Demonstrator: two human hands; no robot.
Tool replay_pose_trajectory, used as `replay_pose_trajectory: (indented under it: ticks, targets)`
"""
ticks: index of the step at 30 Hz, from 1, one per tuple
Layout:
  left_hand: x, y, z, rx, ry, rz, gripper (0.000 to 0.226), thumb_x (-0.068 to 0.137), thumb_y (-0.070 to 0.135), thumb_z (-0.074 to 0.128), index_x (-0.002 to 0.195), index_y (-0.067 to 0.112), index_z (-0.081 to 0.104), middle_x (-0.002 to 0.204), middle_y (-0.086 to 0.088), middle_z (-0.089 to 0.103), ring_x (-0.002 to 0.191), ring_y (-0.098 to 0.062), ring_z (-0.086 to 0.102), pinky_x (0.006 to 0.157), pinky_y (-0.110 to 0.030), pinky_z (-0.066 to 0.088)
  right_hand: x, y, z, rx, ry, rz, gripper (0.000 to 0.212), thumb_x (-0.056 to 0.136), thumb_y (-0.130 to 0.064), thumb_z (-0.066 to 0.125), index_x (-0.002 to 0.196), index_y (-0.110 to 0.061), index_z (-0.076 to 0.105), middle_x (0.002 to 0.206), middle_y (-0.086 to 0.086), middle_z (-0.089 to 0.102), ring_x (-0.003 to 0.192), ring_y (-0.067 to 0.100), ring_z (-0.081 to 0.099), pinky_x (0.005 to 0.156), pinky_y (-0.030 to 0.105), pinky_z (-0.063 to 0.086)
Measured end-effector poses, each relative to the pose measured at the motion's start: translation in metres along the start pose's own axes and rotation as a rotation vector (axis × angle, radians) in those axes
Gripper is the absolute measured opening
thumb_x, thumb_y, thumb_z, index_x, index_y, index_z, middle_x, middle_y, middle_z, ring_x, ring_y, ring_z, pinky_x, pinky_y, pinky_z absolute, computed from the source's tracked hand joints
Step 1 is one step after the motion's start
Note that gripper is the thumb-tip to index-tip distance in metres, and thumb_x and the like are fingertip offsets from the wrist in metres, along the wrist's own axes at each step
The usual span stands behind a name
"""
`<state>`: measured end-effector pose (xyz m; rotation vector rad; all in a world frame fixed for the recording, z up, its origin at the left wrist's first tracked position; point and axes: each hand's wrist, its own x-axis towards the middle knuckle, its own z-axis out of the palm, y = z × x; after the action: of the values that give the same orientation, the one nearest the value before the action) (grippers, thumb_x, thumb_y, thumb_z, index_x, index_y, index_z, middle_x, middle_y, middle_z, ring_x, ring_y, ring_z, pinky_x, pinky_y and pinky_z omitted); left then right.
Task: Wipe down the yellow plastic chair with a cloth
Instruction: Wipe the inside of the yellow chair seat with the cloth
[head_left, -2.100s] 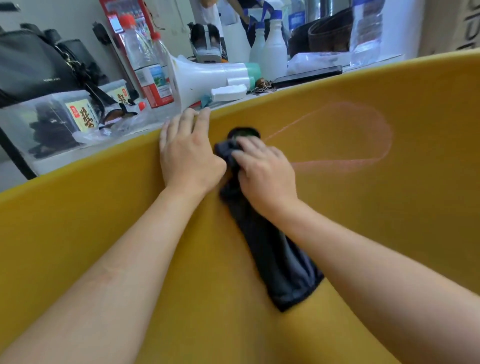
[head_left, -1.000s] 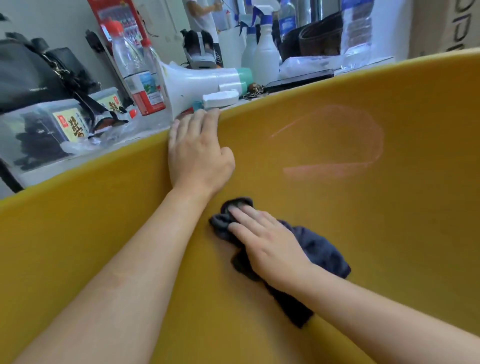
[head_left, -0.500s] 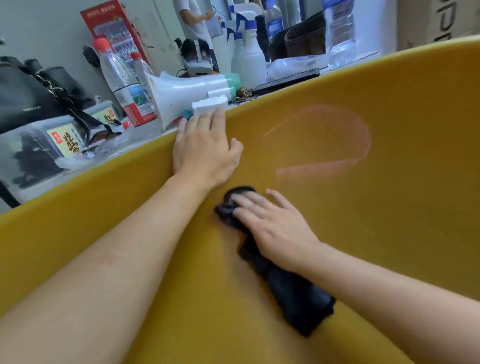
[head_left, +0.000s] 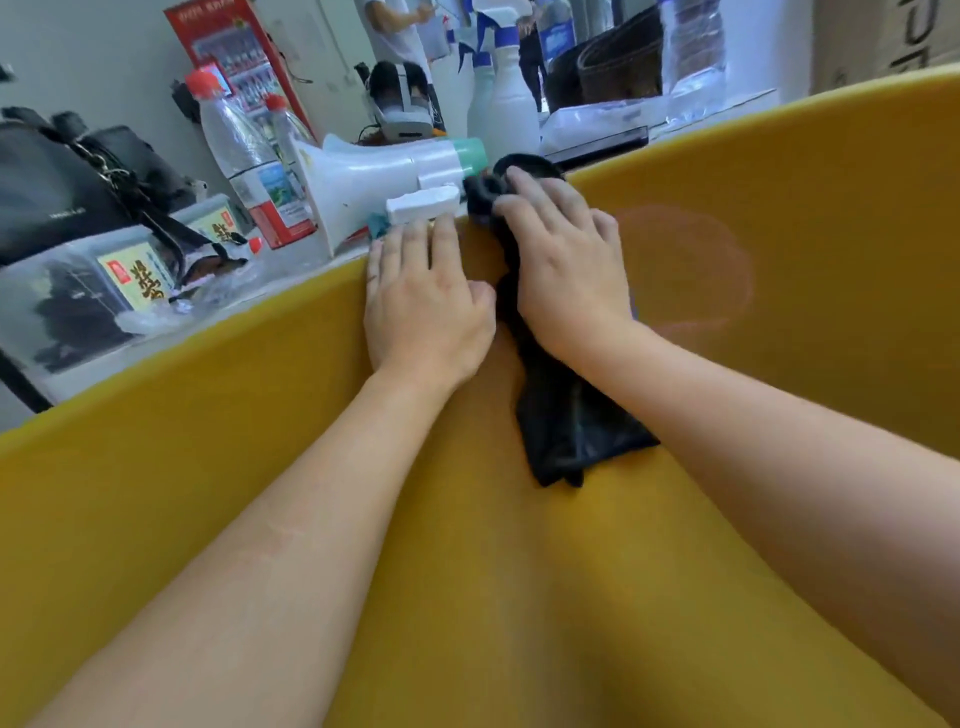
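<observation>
I see the smooth, glossy yellow chair (head_left: 260, 467) shell filling the near view. Left hand (head_left: 426, 306) lies flat at the rim, fingers together. Right hand (head_left: 566, 270) presses the limp dark cloth (head_left: 571, 426) onto the rim, fingers slightly spread. Risk: a stroke overshooting the edge could knock the hard white megaphone (head_left: 374, 176) just behind.

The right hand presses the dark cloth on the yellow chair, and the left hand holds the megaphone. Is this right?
No. The head view shows the left hand flat on the rim of the chair, not holding the megaphone.
</observation>
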<state>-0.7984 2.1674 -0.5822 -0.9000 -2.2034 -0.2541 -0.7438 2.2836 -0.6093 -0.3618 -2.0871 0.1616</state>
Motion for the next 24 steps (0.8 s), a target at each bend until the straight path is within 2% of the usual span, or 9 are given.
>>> replay_pose_trajectory:
  ticks: [2,5,8,11,14,17,19,22,24]
  targets:
    - [0.002,-0.001,-0.001,-0.001,-0.007,-0.009,0.063,0.085,0.028,0.045,0.144,0.012,0.032,0.151,-0.011,0.035,0.14,-0.028,0.026,0.119,-0.042,0.011,-0.023,-0.008,0.013,0.028,0.028,0.046,0.045,0.087,-0.023,0.032,0.127,-0.018,0.054,0.15,0.002,0.043,0.136,0.023,0.04,0.092,0.035,0.027]
    - [0.002,-0.001,-0.006,0.019,-0.045,-0.017,0.068,0.083,0.028,0.047,0.146,0.013,0.028,0.153,-0.011,0.031,0.141,-0.028,0.024,0.12,-0.041,0.009,-0.131,-0.019,0.024,0.024,-0.159,-0.229,0.038,0.085,-0.017,0.042,0.119,-0.015,0.059,0.146,0.006,0.047,0.13,0.026,0.047,0.089,0.039,0.038]
    - [0.0,0.001,-0.007,0.057,-0.083,-0.006,0.076,0.079,0.029,0.051,0.147,0.012,0.024,0.154,-0.012,0.027,0.143,-0.029,0.02,0.12,-0.041,0.007,-0.12,0.002,0.016,0.055,-0.25,-0.421,0.035,0.084,-0.018,0.04,0.113,-0.016,0.061,0.141,0.003,0.053,0.123,0.024,0.052,0.081,0.038,0.048]
    - [0.0,0.005,-0.006,0.06,-0.074,-0.012,0.079,0.078,0.031,0.054,0.147,0.012,0.023,0.155,-0.011,0.025,0.143,-0.028,0.019,0.12,-0.041,0.006,-0.026,0.015,0.004,-0.014,-0.089,-0.169,0.042,0.086,-0.02,0.036,0.124,-0.016,0.055,0.148,0.001,0.045,0.132,0.024,0.043,0.093,0.04,0.041]
    - [0.0,0.003,-0.004,0.077,-0.062,-0.01,0.078,0.077,0.03,0.054,0.147,0.012,0.023,0.154,-0.012,0.026,0.143,-0.028,0.019,0.12,-0.041,0.006,-0.032,0.015,0.009,0.023,-0.024,-0.047,0.046,0.086,-0.022,0.039,0.129,-0.015,0.052,0.152,0.004,0.039,0.138,0.024,0.037,0.097,0.037,0.031]
    - [-0.001,0.002,-0.004,0.065,-0.054,-0.01,0.079,0.076,0.025,0.054,0.147,0.012,0.022,0.154,-0.011,0.026,0.143,-0.028,0.019,0.12,-0.041,0.007,-0.127,0.018,0.008,-0.034,-0.274,-0.275,0.055,0.091,-0.047,0.041,0.134,-0.013,0.049,0.155,0.009,0.033,0.141,0.027,0.033,0.107,0.045,0.034]
    - [-0.001,0.004,-0.005,0.067,-0.046,-0.012,0.078,0.076,0.024,0.054,0.147,0.012,0.023,0.154,-0.011,0.026,0.143,-0.028,0.02,0.12,-0.041,0.007,-0.146,0.035,-0.002,-0.095,-0.432,-0.483,0.064,0.091,-0.06,0.04,0.135,-0.015,0.049,0.155,0.01,0.034,0.14,0.026,0.036,0.11,0.049,0.033]
    - [-0.001,0.008,-0.007,0.058,-0.05,-0.018,0.079,0.075,0.024,0.055,0.146,0.012,0.023,0.154,-0.012,0.026,0.142,-0.03,0.019,0.12,-0.04,0.006,-0.081,0.072,-0.013,-0.23,-0.312,-0.741,0.044,0.092,-0.041,0.043,0.126,-0.018,0.058,0.144,0.008,0.05,0.129,0.026,0.051,0.104,0.047,0.035]
    - [-0.001,0.007,-0.005,0.069,-0.047,-0.016,0.08,0.075,0.023,0.056,0.147,0.012,0.023,0.154,-0.012,0.026,0.142,-0.03,0.019,0.12,-0.04,0.005,-0.026,0.089,-0.02,-0.322,-0.098,-0.621,0.037,0.09,-0.03,0.045,0.121,-0.018,0.06,0.14,0.007,0.054,0.124,0.027,0.053,0.098,0.043,0.036]
